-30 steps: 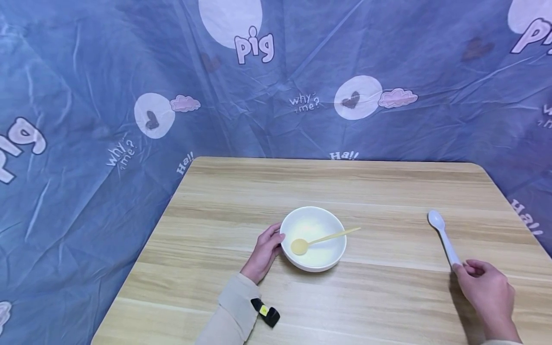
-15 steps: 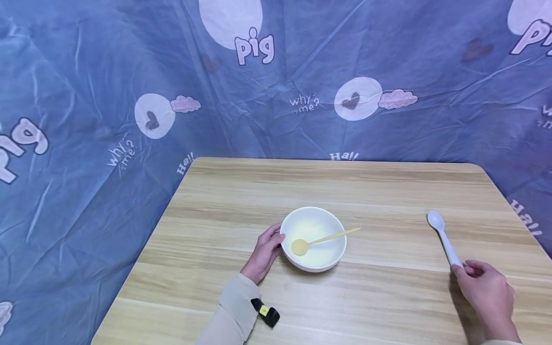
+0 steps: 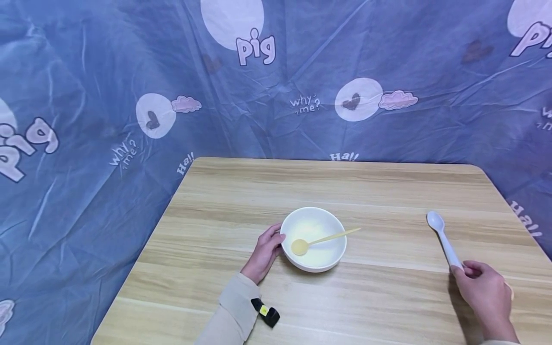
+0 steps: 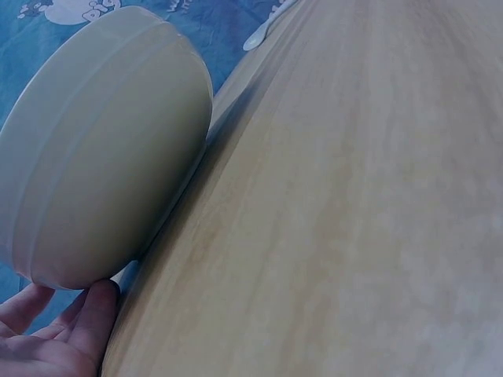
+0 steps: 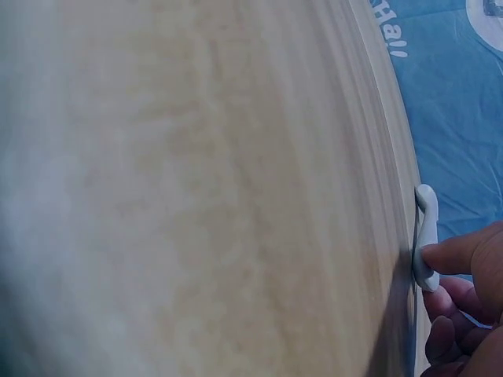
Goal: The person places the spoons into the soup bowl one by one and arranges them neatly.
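Observation:
A white bowl (image 3: 314, 221) stands on the wooden table with a pale yellow spoon (image 3: 299, 247) lying in it, the handle sticking out over the right rim. My left hand (image 3: 264, 255) holds the bowl at its left side, thumb at the rim. In the left wrist view the fingers (image 4: 93, 318) touch the bowl's outer wall low down. Over on the right, my right hand (image 3: 486, 291) pinches the handle end of a white spoon (image 3: 448, 248), whose head points away from me. The right wrist view shows a thumb or finger (image 5: 452, 255) on that handle, close over the table.
The wooden table (image 3: 241, 187) has rounded far corners. Behind it and along both sides hangs a blue printed cloth (image 3: 258, 124). A black strap with a yellow patch (image 3: 264, 310) is on the left sleeve. Bare table lies between the bowl and the white spoon.
Both hands, the bowl and the spoons hold their places. Only the cloth at the left appears slightly shifted.

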Tool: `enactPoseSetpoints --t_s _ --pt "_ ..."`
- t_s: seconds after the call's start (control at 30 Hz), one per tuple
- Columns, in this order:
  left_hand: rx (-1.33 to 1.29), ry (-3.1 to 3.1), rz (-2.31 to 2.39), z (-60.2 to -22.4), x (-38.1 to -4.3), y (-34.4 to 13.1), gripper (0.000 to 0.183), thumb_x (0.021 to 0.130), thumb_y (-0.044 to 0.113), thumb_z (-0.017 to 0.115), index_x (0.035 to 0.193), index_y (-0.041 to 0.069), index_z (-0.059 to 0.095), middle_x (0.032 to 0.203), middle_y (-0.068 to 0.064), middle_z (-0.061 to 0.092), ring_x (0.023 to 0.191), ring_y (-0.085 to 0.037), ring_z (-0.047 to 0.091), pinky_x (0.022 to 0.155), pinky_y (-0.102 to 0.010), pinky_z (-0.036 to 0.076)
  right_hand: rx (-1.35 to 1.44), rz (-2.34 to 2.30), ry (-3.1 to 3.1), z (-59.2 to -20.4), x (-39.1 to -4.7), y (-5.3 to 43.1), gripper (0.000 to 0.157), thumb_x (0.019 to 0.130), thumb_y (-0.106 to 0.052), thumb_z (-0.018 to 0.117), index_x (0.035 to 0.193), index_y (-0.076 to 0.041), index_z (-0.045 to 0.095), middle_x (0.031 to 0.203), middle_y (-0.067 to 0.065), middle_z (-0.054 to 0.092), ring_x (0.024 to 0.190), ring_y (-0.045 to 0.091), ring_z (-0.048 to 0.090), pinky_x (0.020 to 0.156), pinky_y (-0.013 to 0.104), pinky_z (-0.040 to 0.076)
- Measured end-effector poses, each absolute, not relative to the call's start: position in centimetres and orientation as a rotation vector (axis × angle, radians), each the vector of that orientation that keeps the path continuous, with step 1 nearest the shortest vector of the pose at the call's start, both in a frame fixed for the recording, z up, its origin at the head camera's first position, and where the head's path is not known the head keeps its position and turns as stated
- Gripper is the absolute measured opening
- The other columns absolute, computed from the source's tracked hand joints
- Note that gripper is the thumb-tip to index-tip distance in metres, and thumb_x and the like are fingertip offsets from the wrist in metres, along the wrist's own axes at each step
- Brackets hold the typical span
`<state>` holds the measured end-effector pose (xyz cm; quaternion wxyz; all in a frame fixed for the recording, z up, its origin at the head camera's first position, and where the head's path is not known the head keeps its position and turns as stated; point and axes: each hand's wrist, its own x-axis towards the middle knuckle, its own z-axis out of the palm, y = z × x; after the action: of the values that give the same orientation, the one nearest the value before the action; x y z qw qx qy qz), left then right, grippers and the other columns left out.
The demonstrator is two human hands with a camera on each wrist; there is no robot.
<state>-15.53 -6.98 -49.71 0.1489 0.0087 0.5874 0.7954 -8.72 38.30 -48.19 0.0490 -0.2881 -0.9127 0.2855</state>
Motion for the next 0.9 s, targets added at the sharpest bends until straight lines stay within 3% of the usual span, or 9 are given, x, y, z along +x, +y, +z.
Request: enactPoseSetpoints --t_s 0.9 --pt "0.026 1.68 2.305 -49.95 -15.51 -6.91 0.05 0.093 0.014 0.051 0.138 -0.004 0.039 0.128 -0.027 0.051 0.102 -0.017 0.057 0.084 -0.027 0.048 -0.881 0.904 -2.816 -48.18 -8.69 38.0 0.044 0.085 -0.034 0.063 0.107 0.004 0.062 0.064 -0.011 0.058 0.062 0.007 0.047 0.061 0.032 0.033"
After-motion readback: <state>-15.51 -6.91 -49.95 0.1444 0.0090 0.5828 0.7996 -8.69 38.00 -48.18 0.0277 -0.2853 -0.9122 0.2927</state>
